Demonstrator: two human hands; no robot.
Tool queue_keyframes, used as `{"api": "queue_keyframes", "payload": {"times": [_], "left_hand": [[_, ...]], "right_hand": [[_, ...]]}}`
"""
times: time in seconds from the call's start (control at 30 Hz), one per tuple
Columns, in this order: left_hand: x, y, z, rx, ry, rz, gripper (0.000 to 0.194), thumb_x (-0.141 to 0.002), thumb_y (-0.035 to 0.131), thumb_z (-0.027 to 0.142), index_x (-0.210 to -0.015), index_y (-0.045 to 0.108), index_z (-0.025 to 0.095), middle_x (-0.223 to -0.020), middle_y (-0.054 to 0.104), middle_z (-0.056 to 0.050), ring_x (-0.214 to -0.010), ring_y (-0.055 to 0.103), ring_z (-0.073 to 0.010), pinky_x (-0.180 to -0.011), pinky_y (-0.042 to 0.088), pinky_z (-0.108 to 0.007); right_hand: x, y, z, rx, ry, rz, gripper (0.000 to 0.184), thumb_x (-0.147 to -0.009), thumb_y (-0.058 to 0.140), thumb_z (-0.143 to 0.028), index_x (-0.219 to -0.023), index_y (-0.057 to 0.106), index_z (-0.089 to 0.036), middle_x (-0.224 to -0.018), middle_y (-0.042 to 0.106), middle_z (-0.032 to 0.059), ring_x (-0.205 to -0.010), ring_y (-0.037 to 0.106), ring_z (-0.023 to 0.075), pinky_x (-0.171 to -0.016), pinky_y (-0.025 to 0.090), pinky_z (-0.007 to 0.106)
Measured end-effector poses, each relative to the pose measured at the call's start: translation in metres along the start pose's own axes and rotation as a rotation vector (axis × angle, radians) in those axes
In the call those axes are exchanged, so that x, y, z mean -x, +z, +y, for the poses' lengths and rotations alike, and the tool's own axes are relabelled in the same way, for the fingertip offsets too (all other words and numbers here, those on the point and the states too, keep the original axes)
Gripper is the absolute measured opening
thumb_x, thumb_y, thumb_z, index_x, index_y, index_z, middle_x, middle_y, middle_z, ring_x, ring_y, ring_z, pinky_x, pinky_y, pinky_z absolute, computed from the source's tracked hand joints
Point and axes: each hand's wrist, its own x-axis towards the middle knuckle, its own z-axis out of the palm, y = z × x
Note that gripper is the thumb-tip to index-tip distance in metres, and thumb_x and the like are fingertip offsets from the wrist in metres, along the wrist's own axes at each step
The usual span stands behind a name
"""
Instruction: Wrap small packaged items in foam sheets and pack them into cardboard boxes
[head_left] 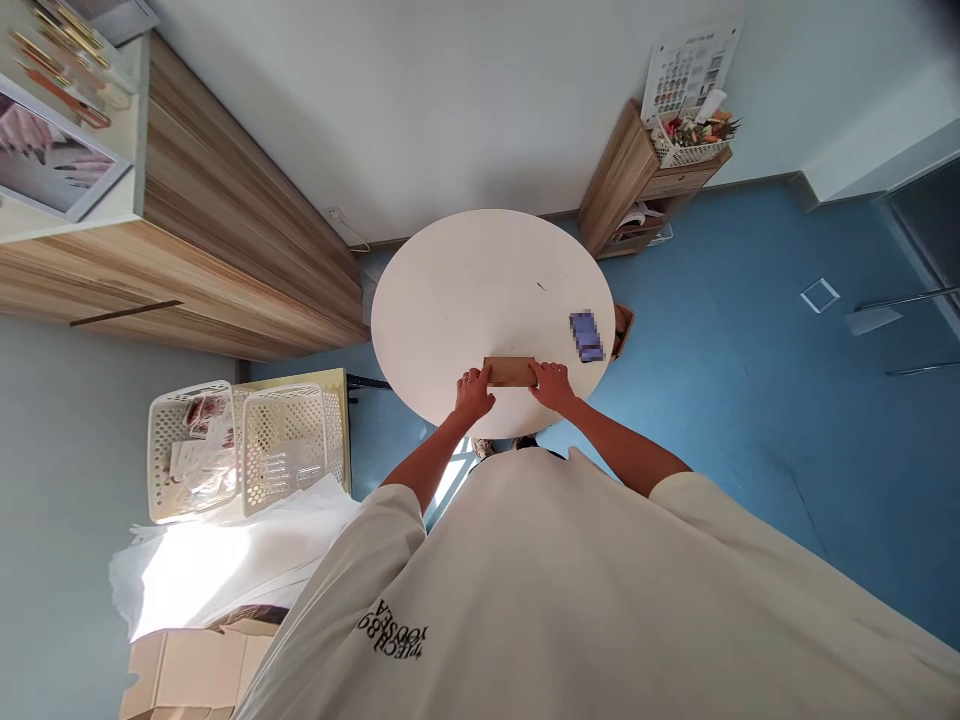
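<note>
A small flat brown cardboard piece, perhaps a box [511,371], lies at the near side of the round white table [480,270]. My left hand [474,392] grips its left end, with the fingers curled over the edge. At the opposite end, my right hand [553,385] is closed on the right edge in the same way. To the right of that hand, a pixelated blue-purple object [586,336] rests on the table. A tiny dark mark or scrap [541,286] shows farther back on the tabletop.
Left of the table stands a wooden cabinet [262,230]; below it are white plastic baskets [285,400] and an open cardboard box [202,665]. A small wooden shelf unit [622,190] with a flower basket [686,150] stands at the back right.
</note>
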Motion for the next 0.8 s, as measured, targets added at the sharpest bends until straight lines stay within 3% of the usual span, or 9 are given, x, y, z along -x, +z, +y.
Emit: {"api": "queue_keyframes", "payload": {"times": [0.1,0.23,0.37,0.53,0.8], "left_hand": [[-0.006,-0.010,-0.002,-0.054,0.005,0.020,0.055,-0.099,0.062,0.029,-0.152,0.048,0.025,-0.135,0.061,-0.015,-0.129,0.056,-0.0328,-0.111,0.040,-0.045],[-0.012,-0.022,0.000,-0.138,0.077,-0.008,0.043,-0.103,0.059,0.031,-0.145,0.054,0.023,-0.130,0.064,-0.016,-0.126,0.058,-0.0327,-0.108,0.040,-0.045],[-0.019,-0.033,0.003,-0.175,0.100,-0.031,0.039,-0.104,0.058,0.034,-0.141,0.058,0.022,-0.129,0.066,-0.016,-0.125,0.059,-0.0327,-0.109,0.038,-0.045],[-0.024,-0.042,0.004,-0.177,0.112,-0.076,0.031,-0.104,0.058,0.037,-0.131,0.065,0.022,-0.125,0.067,-0.015,-0.124,0.061,-0.0322,-0.108,0.039,-0.045],[-0.038,-0.045,0.001,-0.022,-0.038,-0.088,0.040,-0.099,0.067,0.040,-0.136,0.064,0.027,-0.133,0.065,-0.011,-0.121,0.065,-0.0292,-0.098,0.049,-0.039]], "right_hand": [[-0.007,-0.011,0.002,-0.025,-0.058,-0.006,0.051,-0.100,0.060,-0.038,-0.147,0.056,-0.017,-0.128,0.072,0.0178,-0.119,0.063,0.0337,-0.112,0.034,0.045],[-0.014,-0.024,0.007,-0.056,-0.097,-0.054,0.045,-0.101,0.061,-0.041,-0.140,0.060,-0.018,-0.123,0.075,0.0143,-0.111,0.068,0.0307,-0.105,0.041,0.041],[-0.021,-0.031,0.010,-0.057,-0.114,-0.071,0.056,-0.094,0.072,-0.039,-0.144,0.058,-0.019,-0.128,0.074,0.0143,-0.116,0.067,0.0320,-0.106,0.042,0.043],[-0.028,-0.035,0.014,-0.047,-0.114,-0.100,0.044,-0.100,0.064,-0.035,-0.143,0.063,-0.021,-0.128,0.072,0.0137,-0.119,0.065,0.0316,-0.107,0.043,0.044],[-0.042,-0.041,0.016,-0.088,-0.027,-0.126,0.048,-0.098,0.070,-0.041,-0.144,0.068,-0.026,-0.142,0.057,0.0163,-0.130,0.055,0.0349,-0.104,0.049,0.043]]}}
